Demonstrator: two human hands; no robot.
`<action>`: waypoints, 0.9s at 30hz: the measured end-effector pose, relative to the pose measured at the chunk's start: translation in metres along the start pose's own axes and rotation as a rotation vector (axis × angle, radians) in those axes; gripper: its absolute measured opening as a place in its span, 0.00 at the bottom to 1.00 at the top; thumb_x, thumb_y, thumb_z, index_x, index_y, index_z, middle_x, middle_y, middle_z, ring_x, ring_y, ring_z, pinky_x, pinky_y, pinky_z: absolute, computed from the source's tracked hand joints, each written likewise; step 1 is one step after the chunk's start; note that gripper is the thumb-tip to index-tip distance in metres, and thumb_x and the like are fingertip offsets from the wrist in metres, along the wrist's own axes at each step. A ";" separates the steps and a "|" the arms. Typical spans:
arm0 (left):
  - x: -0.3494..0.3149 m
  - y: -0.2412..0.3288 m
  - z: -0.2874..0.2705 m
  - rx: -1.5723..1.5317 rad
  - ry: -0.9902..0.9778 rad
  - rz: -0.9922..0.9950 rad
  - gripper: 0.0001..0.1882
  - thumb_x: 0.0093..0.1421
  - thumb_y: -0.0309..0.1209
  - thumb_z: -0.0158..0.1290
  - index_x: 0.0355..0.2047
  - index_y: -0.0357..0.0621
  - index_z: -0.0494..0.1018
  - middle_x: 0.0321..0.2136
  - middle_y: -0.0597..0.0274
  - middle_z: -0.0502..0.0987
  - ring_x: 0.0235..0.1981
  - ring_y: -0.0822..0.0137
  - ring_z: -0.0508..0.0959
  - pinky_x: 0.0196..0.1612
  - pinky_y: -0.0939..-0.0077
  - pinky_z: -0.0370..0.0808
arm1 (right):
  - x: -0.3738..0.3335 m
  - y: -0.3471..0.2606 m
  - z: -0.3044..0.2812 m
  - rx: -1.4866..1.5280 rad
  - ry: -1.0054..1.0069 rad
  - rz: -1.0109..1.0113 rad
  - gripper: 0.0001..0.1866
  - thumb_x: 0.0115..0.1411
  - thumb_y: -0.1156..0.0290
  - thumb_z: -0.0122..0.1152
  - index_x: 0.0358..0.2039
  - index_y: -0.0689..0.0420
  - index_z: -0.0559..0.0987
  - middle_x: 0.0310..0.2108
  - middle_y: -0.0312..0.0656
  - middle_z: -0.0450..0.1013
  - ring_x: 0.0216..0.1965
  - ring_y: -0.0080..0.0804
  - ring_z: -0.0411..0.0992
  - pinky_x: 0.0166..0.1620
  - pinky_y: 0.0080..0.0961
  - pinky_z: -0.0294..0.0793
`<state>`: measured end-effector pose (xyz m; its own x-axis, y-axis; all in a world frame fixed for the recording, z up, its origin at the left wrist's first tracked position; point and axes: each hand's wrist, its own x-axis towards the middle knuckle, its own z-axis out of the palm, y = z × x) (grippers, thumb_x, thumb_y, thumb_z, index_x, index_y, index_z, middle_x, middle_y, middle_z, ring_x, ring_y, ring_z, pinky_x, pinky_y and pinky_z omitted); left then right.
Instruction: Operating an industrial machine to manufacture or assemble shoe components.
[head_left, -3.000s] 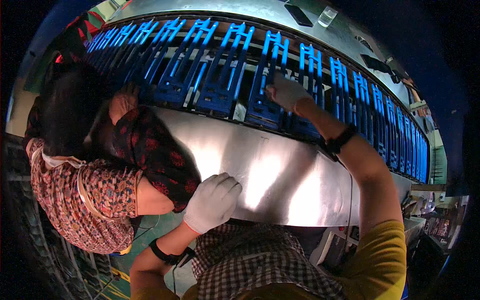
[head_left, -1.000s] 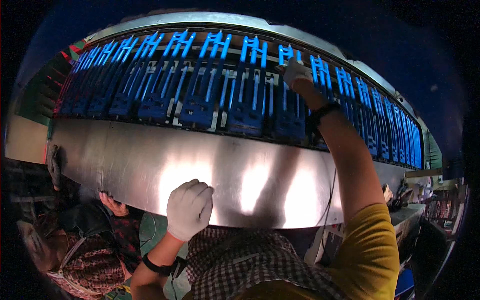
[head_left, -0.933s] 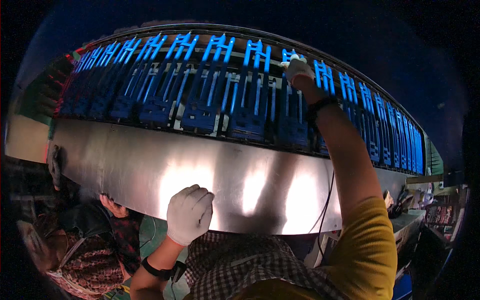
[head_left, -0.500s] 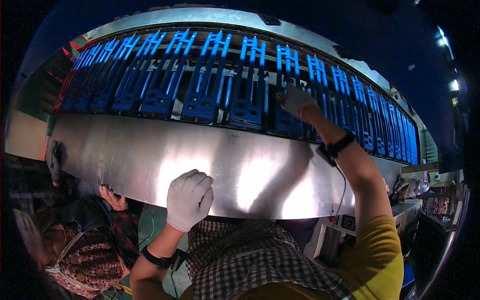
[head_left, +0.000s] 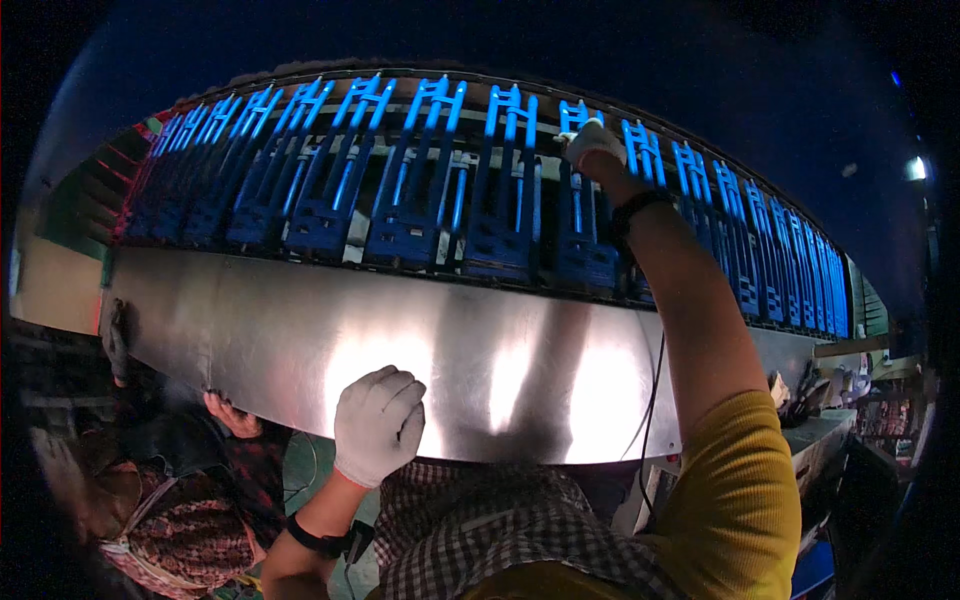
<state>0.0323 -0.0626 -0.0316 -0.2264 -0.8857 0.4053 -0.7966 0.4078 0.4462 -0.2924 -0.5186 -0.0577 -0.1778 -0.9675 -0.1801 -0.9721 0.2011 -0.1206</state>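
My right hand (head_left: 600, 145), in a white glove, is raised to the upper end of one slim blue frame-like part (head_left: 578, 205) in a long row. Its fingers are curled at that part's top; the wrist and glove hide what is between them. My left hand (head_left: 380, 425), also gloved in white, is closed over the near part of a shiny metal panel (head_left: 260, 320). Its back and curled fingers face up, and the inside of the palm is hidden. The blue parts (head_left: 420, 180) stand side by side, brightly lit at their upper ends.
At the lower left another person (head_left: 180, 500) in a patterned garment has a bare hand (head_left: 233, 413) on the panel's near edge. A dark glove (head_left: 115, 340) is at the panel's left end. A bench (head_left: 825, 430) with assorted items stands at right. A thin cable (head_left: 652, 400) hangs beside my right arm.
My right hand has moved up and away from the lower middle of the blue part to its top end. The left hand stays closed in about the same place.
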 end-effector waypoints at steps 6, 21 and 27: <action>-0.001 0.001 0.000 -0.019 0.022 -0.015 0.17 0.56 0.25 0.65 0.47 0.46 0.81 0.48 0.59 0.82 0.53 0.50 0.82 0.55 0.55 0.77 | 0.024 -0.001 -0.001 -0.058 0.104 -0.087 0.36 0.71 0.39 0.61 0.60 0.62 0.82 0.58 0.62 0.82 0.62 0.54 0.81 0.62 0.49 0.81; -0.005 -0.003 0.004 0.024 0.051 0.003 0.16 0.56 0.24 0.64 0.47 0.48 0.81 0.47 0.59 0.81 0.53 0.49 0.82 0.54 0.53 0.77 | -0.122 0.089 -0.017 -0.104 0.047 -0.315 0.28 0.78 0.48 0.56 0.59 0.63 0.74 0.47 0.50 0.84 0.47 0.54 0.84 0.53 0.49 0.82; -0.001 -0.003 0.004 0.052 0.016 0.002 0.17 0.55 0.25 0.64 0.46 0.48 0.81 0.48 0.59 0.81 0.52 0.48 0.82 0.52 0.53 0.78 | -0.028 0.068 -0.013 -0.109 -0.029 -0.161 0.32 0.77 0.45 0.54 0.61 0.64 0.73 0.50 0.54 0.83 0.52 0.55 0.83 0.54 0.52 0.82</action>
<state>0.0327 -0.0638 -0.0360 -0.2195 -0.8808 0.4195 -0.8241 0.3975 0.4036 -0.3559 -0.4799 -0.0486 -0.0157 -0.9806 -0.1955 -0.9987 0.0248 -0.0441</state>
